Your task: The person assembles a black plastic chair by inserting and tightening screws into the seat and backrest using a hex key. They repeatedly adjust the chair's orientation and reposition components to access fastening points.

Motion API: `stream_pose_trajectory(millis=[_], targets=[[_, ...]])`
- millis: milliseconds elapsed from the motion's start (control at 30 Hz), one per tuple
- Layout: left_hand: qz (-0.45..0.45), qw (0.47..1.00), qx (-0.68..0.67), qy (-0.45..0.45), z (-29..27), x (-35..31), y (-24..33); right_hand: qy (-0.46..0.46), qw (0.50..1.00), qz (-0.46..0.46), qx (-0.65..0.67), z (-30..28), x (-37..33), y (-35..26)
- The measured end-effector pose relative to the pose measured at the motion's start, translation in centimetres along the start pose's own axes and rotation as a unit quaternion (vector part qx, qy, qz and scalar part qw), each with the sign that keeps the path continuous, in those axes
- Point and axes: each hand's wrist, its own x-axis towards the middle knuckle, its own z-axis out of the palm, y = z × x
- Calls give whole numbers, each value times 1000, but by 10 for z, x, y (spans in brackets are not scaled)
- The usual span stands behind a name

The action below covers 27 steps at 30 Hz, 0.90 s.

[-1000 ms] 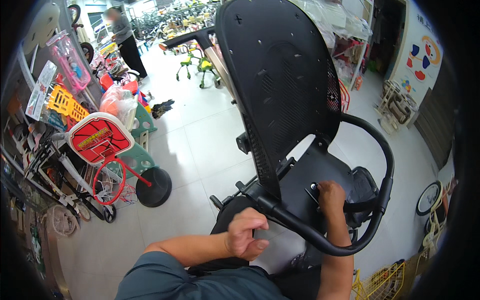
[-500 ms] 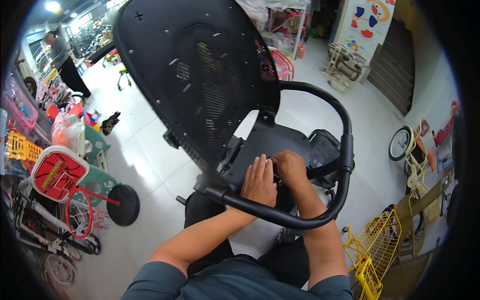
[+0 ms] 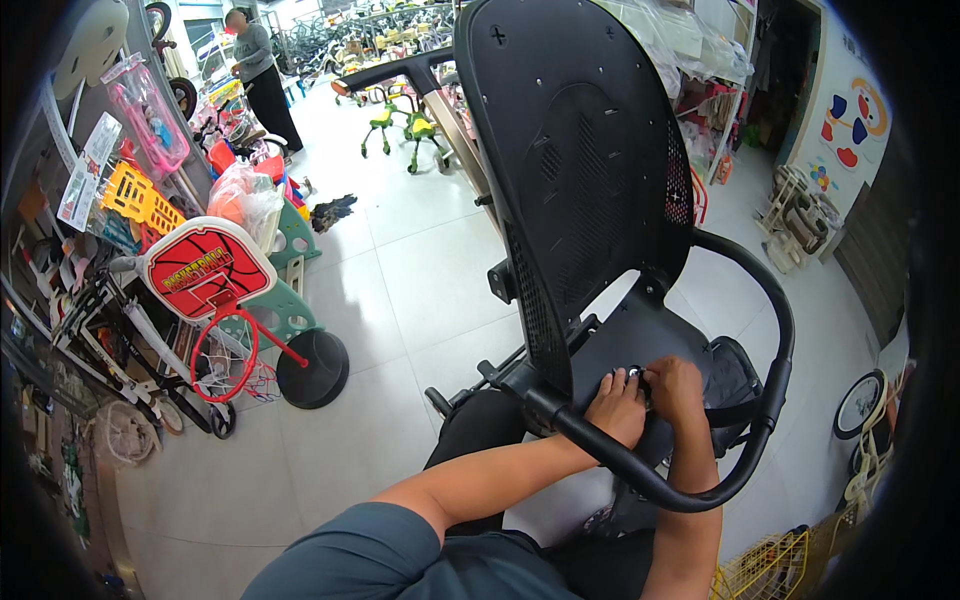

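Note:
A black child's stroller seat stands before me, with a tall perforated backrest (image 3: 590, 170) and a flat seat pan (image 3: 640, 330). A curved black bar (image 3: 784, 340) loops around its front, and both my forearms reach under it. My left hand (image 3: 617, 410) lies at the front of the pan, fingers stretched forward. Beside its fingertips shows a small shiny metal piece (image 3: 633, 373). Close against that piece, my right hand (image 3: 677, 388) has its fingers bent and closed; what they pinch is hidden. A black strap-like band (image 3: 735, 418) runs right of the right wrist.
At left stand a toy basketball hoop (image 3: 212, 268) with a round black base (image 3: 312, 368) and green plastic panels (image 3: 285, 305). A person (image 3: 262, 80) stands far left. A yellow wire basket (image 3: 765, 565) and a small bicycle wheel (image 3: 860, 405) are at right.
The view has swung left, so the seat and my hands appear farther right and lower. My hands stay at the front of the pan; the metal piece now shows between them.

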Motion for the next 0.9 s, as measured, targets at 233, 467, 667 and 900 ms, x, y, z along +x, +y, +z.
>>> stream_pose_trajectory(millis=[233,467,667,900], targets=[[42,993,-82,74,14,3,-9,-45,997,-22,-58,-10,14,-15],[38,983,-141,108,11,2,-10,-54,992,-63,-95,-11,17,-21],[-10,990,-79,115,3,1,-6,-29,987,-91,-130,-13,10,-17],[-27,995,-43,81,-6,-1,-3,-75,986,-66,-134,-17,9,-13]])
